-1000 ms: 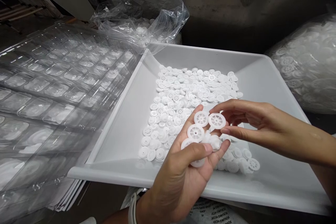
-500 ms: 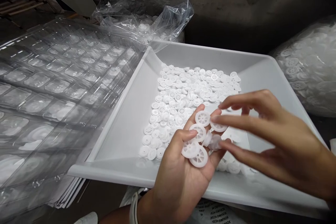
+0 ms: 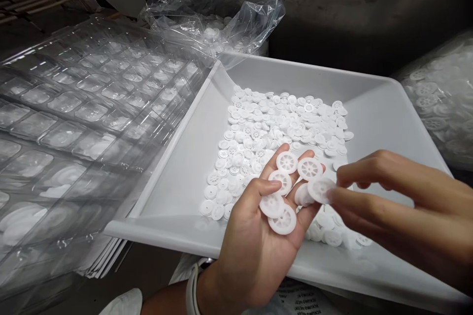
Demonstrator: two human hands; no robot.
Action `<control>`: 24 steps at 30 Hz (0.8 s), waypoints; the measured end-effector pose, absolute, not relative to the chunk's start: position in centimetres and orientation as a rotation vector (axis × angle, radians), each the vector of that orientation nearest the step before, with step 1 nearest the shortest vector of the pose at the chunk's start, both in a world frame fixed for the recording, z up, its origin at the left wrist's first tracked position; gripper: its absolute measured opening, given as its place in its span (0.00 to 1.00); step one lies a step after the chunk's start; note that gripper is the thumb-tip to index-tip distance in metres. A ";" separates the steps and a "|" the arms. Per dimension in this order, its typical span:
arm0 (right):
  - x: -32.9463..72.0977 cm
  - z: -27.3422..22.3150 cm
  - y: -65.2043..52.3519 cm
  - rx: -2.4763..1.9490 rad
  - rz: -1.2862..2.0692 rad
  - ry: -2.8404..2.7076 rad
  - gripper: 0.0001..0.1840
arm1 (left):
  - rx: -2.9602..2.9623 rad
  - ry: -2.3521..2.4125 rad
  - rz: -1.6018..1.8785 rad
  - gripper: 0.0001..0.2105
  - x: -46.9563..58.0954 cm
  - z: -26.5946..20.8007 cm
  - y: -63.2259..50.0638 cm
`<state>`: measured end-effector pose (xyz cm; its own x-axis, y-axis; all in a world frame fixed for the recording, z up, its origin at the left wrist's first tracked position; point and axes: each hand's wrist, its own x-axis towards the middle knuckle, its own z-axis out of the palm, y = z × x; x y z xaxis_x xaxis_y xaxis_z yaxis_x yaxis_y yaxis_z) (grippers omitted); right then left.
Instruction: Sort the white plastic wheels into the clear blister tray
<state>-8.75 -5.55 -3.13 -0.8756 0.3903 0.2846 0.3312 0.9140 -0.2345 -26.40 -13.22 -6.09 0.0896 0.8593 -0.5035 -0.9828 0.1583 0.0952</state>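
My left hand [image 3: 254,241] is turned palm up above the front of the tray, its thumb pressed on several small white plastic wheels [image 3: 283,219] with spokes. They lie spread over the palm and fingers. My right hand [image 3: 391,202] comes in from the right and pinches the edge of one white plastic wheel [image 3: 320,190] between thumb and fingers. That wheel overlaps others at the left fingertips. Below both hands, a pile of similar white wheels [image 3: 254,133] covers the floor of the grey-white tray [image 3: 181,157].
To the left stand stacked clear plastic blister trays [image 3: 92,110] with white pieces in their pockets. An open clear bag [image 3: 258,15] with white parts sits behind the tray. Another full bag [image 3: 447,103] of wheels is at the right.
My right hand has moved slightly right and down, and its fingers have closed on one wheel. The wheels in my left hand are spread flatter. The view has shifted a little.
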 end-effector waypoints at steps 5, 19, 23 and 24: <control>-8.5 -3.1 -5.1 -0.521 0.182 -2.773 0.06 | -0.324 0.508 1.434 0.31 -26.4 -5.9 -13.2; -8.7 -3.8 -5.4 -0.607 0.264 -2.838 0.10 | -0.332 0.521 1.465 0.30 -26.5 -5.9 -13.0; -9.4 -4.1 -4.9 -0.561 0.398 -2.765 0.04 | -0.325 0.530 1.465 0.32 -26.5 -5.7 -13.1; -9.5 -4.1 -4.8 -0.560 0.433 -2.747 0.04 | -0.319 0.538 1.466 0.33 -26.5 -5.7 -13.1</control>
